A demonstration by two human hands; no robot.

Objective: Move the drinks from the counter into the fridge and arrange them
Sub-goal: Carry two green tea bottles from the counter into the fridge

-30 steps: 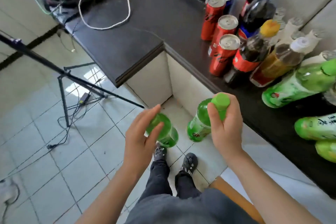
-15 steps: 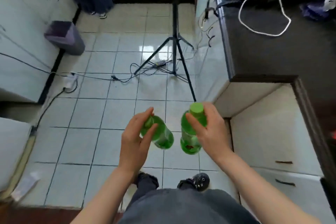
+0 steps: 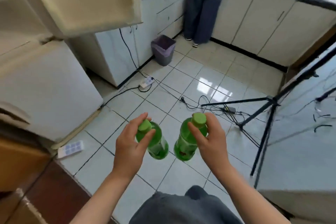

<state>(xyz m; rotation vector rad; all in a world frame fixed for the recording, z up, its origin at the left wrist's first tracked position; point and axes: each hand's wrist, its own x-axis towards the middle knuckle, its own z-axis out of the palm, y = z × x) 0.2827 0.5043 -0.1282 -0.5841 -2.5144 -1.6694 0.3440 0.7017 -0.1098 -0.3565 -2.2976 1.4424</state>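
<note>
Two green bottles were held above the tiled floor (image 3: 190, 82) in the lower middle of the frame. The left bottle (image 3: 158, 144) was gripped at its neck by the left hand (image 3: 129, 144), with the fingers (image 3: 142, 117) curled round just below the green cap (image 3: 144, 126). The right bottle (image 3: 185, 144) was pinched at the neck by the right hand (image 3: 212, 141), its cap (image 3: 199, 119) left bare above the thumb. Both bottles hung base-down, caps toward the camera; the bases leaned toward each other, close but apart. A label with a reddish mark was seen low on the right bottle; no writing could be read. The white fridge (image 3: 45, 87) stood at the left edge.
</note>
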